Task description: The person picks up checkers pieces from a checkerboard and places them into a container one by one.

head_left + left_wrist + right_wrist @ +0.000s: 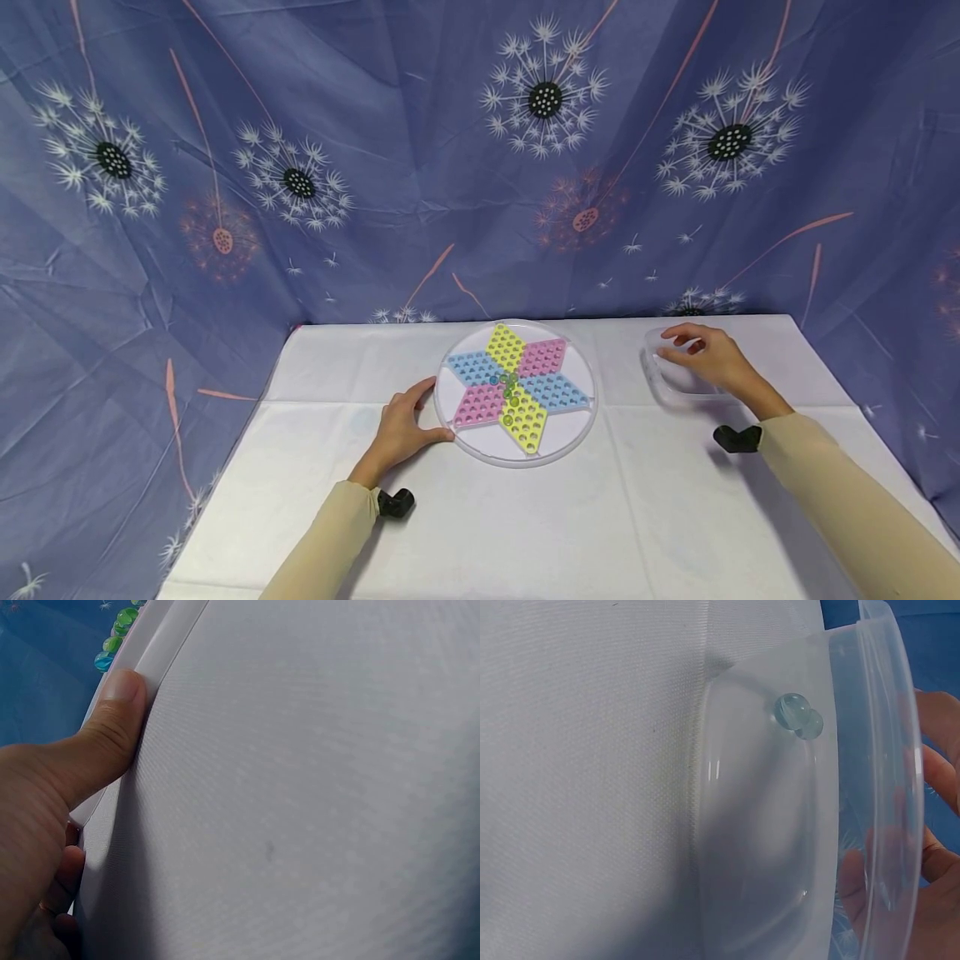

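Observation:
My left hand [400, 427] rests against the left rim of a round white Chinese checkers board [567, 431], thumb and forefinger spread apart along the edge. In the left wrist view the thumb [118, 712] touches the rim. The star on the board has yellow, pink and blue points. Several green marbles [513, 402] and a blue marble [493, 380] sit near its middle and on the lower yellow point. My right hand [708, 358] hovers over a clear plastic container [660, 390], thumb and fingers apart, nothing visible between them. A clear marble [791, 711] lies in the container, with a second one or its reflection beside it.
A white cloth [525, 533] covers the table, with the board near the back middle and the container at the back right. Blue dandelion-print fabric [420, 167] hangs behind and at both sides.

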Tool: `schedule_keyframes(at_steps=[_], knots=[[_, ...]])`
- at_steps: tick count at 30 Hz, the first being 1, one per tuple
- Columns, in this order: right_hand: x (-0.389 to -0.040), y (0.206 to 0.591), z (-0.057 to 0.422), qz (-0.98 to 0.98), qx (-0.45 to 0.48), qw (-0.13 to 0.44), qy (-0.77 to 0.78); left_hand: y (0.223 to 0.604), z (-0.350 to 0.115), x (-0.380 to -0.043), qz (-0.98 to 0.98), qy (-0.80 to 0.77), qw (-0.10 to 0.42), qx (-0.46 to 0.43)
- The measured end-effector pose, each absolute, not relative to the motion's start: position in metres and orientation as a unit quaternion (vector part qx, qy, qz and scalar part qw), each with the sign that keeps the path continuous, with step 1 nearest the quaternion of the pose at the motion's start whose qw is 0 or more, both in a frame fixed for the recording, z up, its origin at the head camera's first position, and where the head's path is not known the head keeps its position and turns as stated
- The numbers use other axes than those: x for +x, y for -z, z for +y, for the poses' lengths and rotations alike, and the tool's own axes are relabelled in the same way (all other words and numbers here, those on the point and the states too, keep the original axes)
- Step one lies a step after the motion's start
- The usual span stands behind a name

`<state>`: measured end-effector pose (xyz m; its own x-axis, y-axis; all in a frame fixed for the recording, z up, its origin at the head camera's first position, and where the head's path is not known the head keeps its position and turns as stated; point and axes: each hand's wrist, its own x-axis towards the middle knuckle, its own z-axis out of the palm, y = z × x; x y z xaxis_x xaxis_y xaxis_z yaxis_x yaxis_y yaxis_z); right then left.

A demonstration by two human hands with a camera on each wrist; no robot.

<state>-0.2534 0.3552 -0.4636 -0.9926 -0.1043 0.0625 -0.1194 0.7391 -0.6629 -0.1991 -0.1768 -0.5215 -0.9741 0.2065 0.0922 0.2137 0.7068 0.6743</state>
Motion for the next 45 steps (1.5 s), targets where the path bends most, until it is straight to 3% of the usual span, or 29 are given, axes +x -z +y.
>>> schedule_keyframes(at_steps=[28, 45], knots=[[-0.256, 0.455, 0.320, -0.911, 0.086, 0.108, -0.388, 0.523, -0.176, -0.202, -0.924, 0.363, 0.001, -0.118], [-0.259, 0.449, 0.257, -0.887, 0.173, 0.087, -0.419, 0.525, -0.177, -0.200, -0.926, 0.358, 0.009, -0.119]])
